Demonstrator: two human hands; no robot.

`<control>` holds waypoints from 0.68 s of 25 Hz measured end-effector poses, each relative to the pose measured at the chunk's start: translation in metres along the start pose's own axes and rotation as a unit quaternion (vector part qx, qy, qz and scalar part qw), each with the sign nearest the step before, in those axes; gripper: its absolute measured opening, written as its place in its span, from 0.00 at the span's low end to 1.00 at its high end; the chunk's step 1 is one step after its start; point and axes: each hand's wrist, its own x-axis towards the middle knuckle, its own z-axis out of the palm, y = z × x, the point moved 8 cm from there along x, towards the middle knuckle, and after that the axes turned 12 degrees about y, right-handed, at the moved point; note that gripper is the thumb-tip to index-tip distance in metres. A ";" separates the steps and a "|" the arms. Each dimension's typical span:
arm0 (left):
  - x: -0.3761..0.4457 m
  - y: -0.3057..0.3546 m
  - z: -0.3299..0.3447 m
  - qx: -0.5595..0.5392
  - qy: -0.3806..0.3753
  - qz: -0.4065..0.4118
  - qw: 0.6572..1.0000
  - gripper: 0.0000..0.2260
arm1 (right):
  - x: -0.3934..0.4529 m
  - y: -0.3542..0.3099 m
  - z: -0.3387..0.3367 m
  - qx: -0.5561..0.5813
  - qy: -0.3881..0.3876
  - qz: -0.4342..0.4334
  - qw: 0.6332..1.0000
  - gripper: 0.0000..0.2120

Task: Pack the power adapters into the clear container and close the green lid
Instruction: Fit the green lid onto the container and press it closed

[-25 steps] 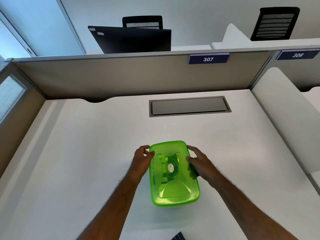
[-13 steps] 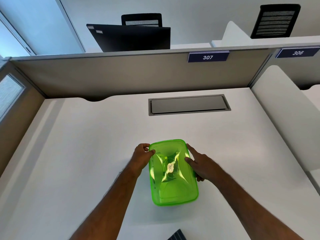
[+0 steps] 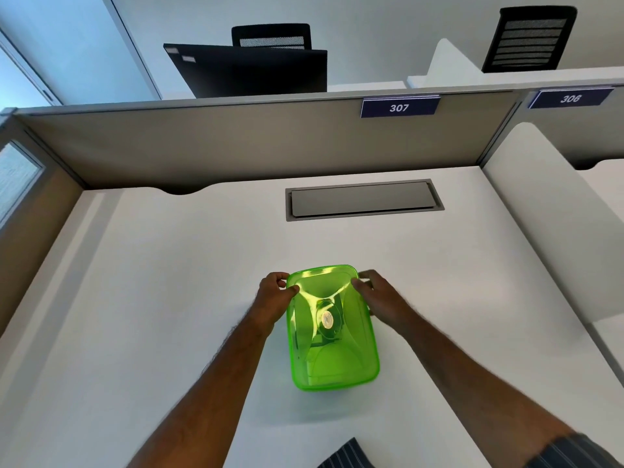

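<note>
Your hands now shifted up to the far corners of the translucent green plastic lid (image 3: 332, 327), left hand (image 3: 274, 300) and right hand (image 3: 377, 298) both pinching its rim, thumbs on top, lidded container resting on the white desk (image 3: 169, 282).

A white desk (image 3: 169, 298) is enclosed by a beige partition (image 3: 236, 143) at the far edge, to which blue number plates reading 307 (image 3: 399, 107) and 306 (image 3: 570, 98) are fixed. A grey cable hatch (image 3: 363, 199) is set into the desktop near the partition. Beyond it, a black monitor back (image 3: 250, 70) and two black mesh chairs (image 3: 528, 38) are seen against a pale wall. A frosted glass panel (image 3: 15, 179) is fitted at the left, and a white divider (image 3: 547, 224) is placed at the right
</note>
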 end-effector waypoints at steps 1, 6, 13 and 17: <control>0.000 0.001 0.000 0.003 0.000 0.002 1.000 0.16 | 0.010 -0.006 0.002 0.004 0.021 0.011 1.000 0.18; 0.000 0.002 -0.001 0.013 0.018 0.012 1.000 0.17 | 0.034 -0.014 0.019 0.014 0.076 0.015 0.997 0.16; -0.005 0.004 -0.002 0.028 0.049 0.046 0.997 0.18 | 0.036 -0.001 0.021 0.052 0.110 -0.016 0.992 0.13; -0.029 -0.007 -0.008 0.012 0.058 0.068 0.996 0.20 | 0.028 0.006 0.027 0.015 0.152 -0.030 0.988 0.17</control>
